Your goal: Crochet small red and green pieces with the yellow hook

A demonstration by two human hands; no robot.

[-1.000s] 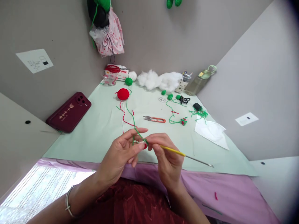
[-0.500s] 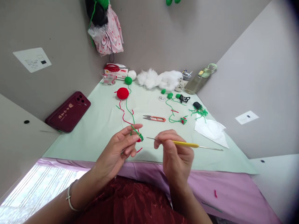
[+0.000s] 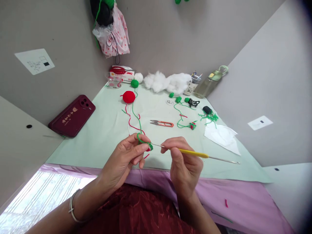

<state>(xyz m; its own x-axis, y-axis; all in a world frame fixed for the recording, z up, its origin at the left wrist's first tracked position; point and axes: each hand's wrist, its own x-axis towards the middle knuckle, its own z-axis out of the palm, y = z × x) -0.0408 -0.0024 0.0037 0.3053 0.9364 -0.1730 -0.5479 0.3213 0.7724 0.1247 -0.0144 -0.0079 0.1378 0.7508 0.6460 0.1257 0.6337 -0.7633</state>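
Observation:
My left hand (image 3: 129, 154) pinches a small green and red crochet piece (image 3: 150, 147) between thumb and fingers. Green yarn (image 3: 138, 138) loops over its index finger and runs back toward the green yarn ball (image 3: 134, 83). In my right hand (image 3: 184, 162), gripped like a pen, is a crochet hook (image 3: 195, 153) with a yellow handle and a metal shaft at each end. The hook's left tip touches or nearly touches the piece's upper edge; whether it sits inside a stitch I cannot tell. The red yarn ball (image 3: 128, 97) lies beyond my left hand, its strand trailing toward the piece.
Orange thread snips (image 3: 162, 123) lie ahead of the hands. White stuffing (image 3: 168, 83), a pen cup (image 3: 192, 85) and a bottle (image 3: 211, 83) stand along the back. Small green crochet pieces (image 3: 178, 99) and white cloth (image 3: 221, 138) are at right, a phone (image 3: 72, 116) at left.
The hook's left tip has come to the crochet piece, where a small gap showed before. The green yarn now loops round the left index finger. The hook tilts more steeply down to the right.

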